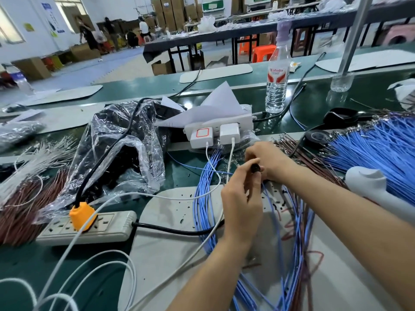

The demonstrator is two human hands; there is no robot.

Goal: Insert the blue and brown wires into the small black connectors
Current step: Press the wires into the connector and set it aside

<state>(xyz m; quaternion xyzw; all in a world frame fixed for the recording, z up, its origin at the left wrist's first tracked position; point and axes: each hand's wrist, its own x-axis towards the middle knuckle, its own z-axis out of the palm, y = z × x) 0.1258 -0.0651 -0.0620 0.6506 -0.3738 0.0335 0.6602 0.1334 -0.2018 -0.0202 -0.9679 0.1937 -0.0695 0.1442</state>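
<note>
Pinching one black connector (255, 169) in curled fingers, left hand (242, 202) and right hand (268, 159)

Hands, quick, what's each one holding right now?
Left hand: pinches the small black connector.
Right hand: fingers curled round the same connector, gripping it too.

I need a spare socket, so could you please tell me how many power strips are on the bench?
2. The beige power strip lies lower left, holding an orange plug; the white power strip sits farther back at centre, carrying two chargers. Clutter may hide more.
</note>
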